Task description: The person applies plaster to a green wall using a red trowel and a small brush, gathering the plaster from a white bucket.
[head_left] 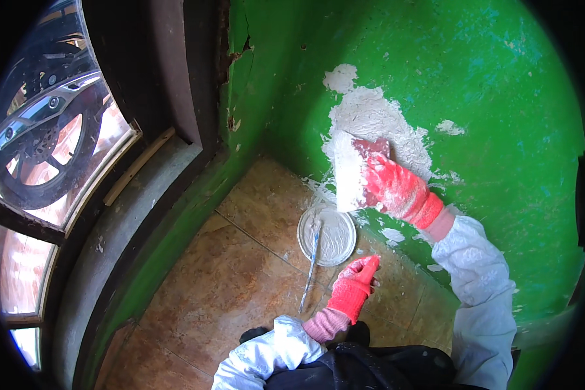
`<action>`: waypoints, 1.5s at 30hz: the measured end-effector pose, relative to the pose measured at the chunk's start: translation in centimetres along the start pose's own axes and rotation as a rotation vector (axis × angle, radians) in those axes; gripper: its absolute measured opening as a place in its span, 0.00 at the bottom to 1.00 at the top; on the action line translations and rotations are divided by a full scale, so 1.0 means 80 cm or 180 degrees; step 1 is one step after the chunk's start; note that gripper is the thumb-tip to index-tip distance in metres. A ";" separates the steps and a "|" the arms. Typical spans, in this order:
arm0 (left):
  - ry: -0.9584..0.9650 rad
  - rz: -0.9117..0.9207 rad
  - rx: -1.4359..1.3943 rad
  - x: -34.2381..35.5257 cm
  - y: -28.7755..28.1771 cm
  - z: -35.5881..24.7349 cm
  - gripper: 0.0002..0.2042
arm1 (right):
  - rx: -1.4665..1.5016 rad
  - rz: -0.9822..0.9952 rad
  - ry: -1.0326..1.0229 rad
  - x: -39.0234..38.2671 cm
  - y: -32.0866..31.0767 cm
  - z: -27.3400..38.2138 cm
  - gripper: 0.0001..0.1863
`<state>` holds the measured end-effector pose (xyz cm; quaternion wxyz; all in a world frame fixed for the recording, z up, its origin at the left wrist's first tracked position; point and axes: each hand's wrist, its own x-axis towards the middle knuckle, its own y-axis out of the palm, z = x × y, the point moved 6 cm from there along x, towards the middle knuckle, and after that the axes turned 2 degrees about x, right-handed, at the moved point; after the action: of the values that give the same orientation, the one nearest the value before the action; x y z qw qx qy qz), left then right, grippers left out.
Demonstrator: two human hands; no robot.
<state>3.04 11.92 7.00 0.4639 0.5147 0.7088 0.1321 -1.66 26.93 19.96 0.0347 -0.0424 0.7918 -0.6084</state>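
Note:
My right hand, in a red glove smeared with white, is closed around a plastering trowel. The trowel's broad face is coated in white paste and lies at a rough white patch of filler on the green wall. Below it, a round white tub of white paste stands on the floor, and a thin paint-spattered stick leans across its rim. My left hand, also red-gloved, hangs just below the tub. Its fingers are loosely bent, partly extended, and nothing shows in them.
Brown floor tiles meet the green wall at a corner. On the left is a dark door or window frame with a wooden strip on its sill. Behind the glass stands a motorcycle wheel. White splatters mark the wall's foot.

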 end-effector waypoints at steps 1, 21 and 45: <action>0.0057 -0.0054 -0.0072 -0.001 -0.001 -0.002 0.18 | -0.0047 0.0038 0.0150 -0.010 0.006 -0.011 0.29; -0.0011 -0.0220 0.0199 -0.032 0.004 -0.015 0.18 | -0.0498 0.0159 -0.0175 -0.056 0.042 0.032 0.25; -0.0153 -0.0233 0.0327 -0.023 0.009 0.019 0.19 | 0.1559 -0.2293 0.4076 -0.140 -0.061 -0.001 0.12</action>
<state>4.77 10.22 7.62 0.4583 0.5145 0.7217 0.0660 9.63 26.96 24.72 -0.6215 0.0717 0.4378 -0.6458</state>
